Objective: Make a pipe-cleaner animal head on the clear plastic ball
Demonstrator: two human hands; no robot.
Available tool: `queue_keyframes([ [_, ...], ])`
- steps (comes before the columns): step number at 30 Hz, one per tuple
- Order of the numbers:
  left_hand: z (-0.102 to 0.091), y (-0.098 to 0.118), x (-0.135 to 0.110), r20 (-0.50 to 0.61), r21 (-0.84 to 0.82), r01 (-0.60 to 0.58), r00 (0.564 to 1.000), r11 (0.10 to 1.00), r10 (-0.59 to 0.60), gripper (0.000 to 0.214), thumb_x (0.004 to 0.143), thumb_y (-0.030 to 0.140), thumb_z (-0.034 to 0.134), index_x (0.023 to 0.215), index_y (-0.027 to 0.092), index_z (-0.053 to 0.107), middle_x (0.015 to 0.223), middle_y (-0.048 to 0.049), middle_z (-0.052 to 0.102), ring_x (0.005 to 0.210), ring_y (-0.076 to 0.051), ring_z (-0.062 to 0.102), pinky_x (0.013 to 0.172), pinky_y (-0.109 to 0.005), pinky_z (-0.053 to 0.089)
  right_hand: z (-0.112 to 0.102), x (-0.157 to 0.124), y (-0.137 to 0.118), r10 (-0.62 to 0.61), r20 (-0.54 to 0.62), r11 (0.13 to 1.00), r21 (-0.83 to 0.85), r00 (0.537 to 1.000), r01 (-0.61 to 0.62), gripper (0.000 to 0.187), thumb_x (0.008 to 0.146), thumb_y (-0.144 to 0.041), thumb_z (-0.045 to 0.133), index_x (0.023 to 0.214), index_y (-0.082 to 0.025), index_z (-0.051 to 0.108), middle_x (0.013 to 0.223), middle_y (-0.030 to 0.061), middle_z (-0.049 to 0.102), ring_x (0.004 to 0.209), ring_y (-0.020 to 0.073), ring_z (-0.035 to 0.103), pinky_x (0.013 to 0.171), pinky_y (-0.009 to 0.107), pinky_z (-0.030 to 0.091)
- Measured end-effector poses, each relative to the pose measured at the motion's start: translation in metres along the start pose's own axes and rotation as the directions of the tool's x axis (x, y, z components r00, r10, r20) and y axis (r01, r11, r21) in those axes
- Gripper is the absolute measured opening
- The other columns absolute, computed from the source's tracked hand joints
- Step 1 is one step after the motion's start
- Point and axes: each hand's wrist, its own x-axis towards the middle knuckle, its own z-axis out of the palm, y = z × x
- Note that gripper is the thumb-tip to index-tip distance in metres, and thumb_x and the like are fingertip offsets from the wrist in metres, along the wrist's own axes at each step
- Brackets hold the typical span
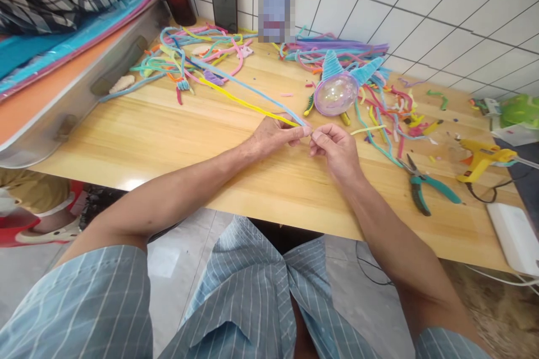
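A yellow pipe cleaner (240,100) and a light blue pipe cleaner (256,90) lie side by side, stretching from the pile at the back left to my fingers. My left hand (280,133) pinches both near their front ends, thumb on top. My right hand (334,146) is closed in a pinch right beside the left fingertips, at the ends of the pipe cleaners. Its fingertips hide whatever is between them. Behind the hands stands a clear plastic dome (337,93) with a purple rim and two blue pipe-cleaner ears.
Loose pipe cleaners (202,45) are heaped at the back left, with more bundled (353,46) by the tiled wall. Scraps litter the right side. Green-handled pliers (421,182), a yellow glue gun (482,160) and a white power strip (514,235) lie at right. A plastic bin (84,84) occupies the left.
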Motion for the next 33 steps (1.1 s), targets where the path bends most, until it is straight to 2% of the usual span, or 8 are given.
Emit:
queue_keyframes([
  [8,-0.005,-0.002,0.003,-0.077,0.030,0.000,0.997,1.000,0.003,0.048,0.072,0.057,0.098,0.071,0.015,0.074,0.061,-0.0006,0.069,0.057,-0.009,0.061,0.059,-0.023,0.050,-0.001,0.002,0.000,0.014,-0.040,1.000,-0.024,0.999,-0.015,0.020,0.082,-0.033,0.079,0.074,-0.023,0.063,0.063,-0.0044,0.063,0.053,0.0096,0.058,0.056,0.023,0.052],
  [13,-0.011,0.001,0.009,-0.149,-0.015,0.026,0.988,1.000,-0.028,0.045,0.080,0.054,0.095,0.074,0.016,0.072,0.062,-0.0001,0.068,0.055,-0.009,0.061,0.059,-0.023,0.050,-0.003,0.004,0.001,0.073,-0.030,0.997,0.007,0.997,-0.073,0.021,0.083,-0.033,0.078,0.074,-0.023,0.061,0.064,-0.0048,0.063,0.053,0.0092,0.059,0.055,0.022,0.052],
  [16,-0.012,0.003,0.012,-0.183,-0.052,0.001,0.983,0.999,-0.011,0.044,0.085,0.052,0.092,0.074,0.018,0.067,0.060,0.0044,0.061,0.049,-0.006,0.053,0.053,-0.023,0.042,-0.003,0.004,0.003,0.087,-0.003,0.996,-0.012,0.996,-0.087,0.022,0.083,-0.034,0.079,0.074,-0.023,0.062,0.066,-0.0041,0.064,0.053,0.0093,0.059,0.055,0.022,0.051],
  [19,-0.012,0.005,0.014,-0.176,-0.120,-0.016,0.984,0.993,-0.005,0.041,0.087,0.052,0.092,0.084,0.019,0.067,0.057,0.0093,0.052,0.045,-0.004,0.043,0.048,-0.023,0.032,-0.003,0.004,0.007,0.044,-0.007,0.996,-0.079,0.999,-0.045,0.019,0.083,-0.031,0.077,0.073,-0.023,0.064,0.065,-0.0038,0.064,0.054,0.0094,0.059,0.056,0.023,0.050],
  [21,-0.014,0.004,0.016,-0.183,-0.178,-0.003,0.983,0.984,-0.030,0.043,0.086,0.053,0.092,0.084,0.019,0.066,0.057,0.0098,0.051,0.044,-0.004,0.043,0.046,-0.023,0.031,-0.003,0.004,0.009,0.000,-0.015,0.990,-0.143,1.000,-0.002,0.016,0.083,-0.029,0.075,0.073,-0.023,0.065,0.063,-0.0042,0.064,0.054,0.0098,0.059,0.057,0.024,0.048],
  [25,-0.019,0.000,0.022,-0.221,-0.258,0.028,0.971,0.966,-0.088,0.044,0.084,0.051,0.094,0.081,0.019,0.063,0.062,0.0081,0.058,0.045,-0.004,0.047,0.046,-0.022,0.035,-0.003,0.004,0.012,-0.062,-0.024,0.965,-0.258,0.998,0.054,0.013,0.083,-0.029,0.074,0.074,-0.023,0.065,0.060,-0.0049,0.062,0.054,0.0112,0.057,0.056,0.026,0.045],
  [28,-0.022,-0.003,0.025,-0.252,-0.265,0.017,0.964,0.964,-0.086,0.040,0.086,0.047,0.093,0.084,0.019,0.065,0.067,0.0068,0.064,0.046,-0.003,0.048,0.047,-0.021,0.038,-0.002,0.002,0.014,-0.101,-0.043,0.954,-0.287,0.994,0.084,0.015,0.084,-0.034,0.073,0.079,-0.024,0.064,0.060,-0.0063,0.061,0.053,0.0115,0.055,0.055,0.026,0.043],
  [33,-0.027,0.001,0.026,-0.305,-0.218,-0.018,0.951,0.976,-0.051,0.037,0.091,0.041,0.089,0.081,0.018,0.061,0.069,0.0058,0.068,0.046,-0.003,0.051,0.047,-0.019,0.039,-0.001,0.002,0.018,-0.161,-0.086,0.952,-0.276,0.983,0.132,0.028,0.085,-0.044,0.076,0.100,-0.025,0.064,0.070,-0.0077,0.063,0.056,0.0121,0.056,0.057,0.028,0.044],
])
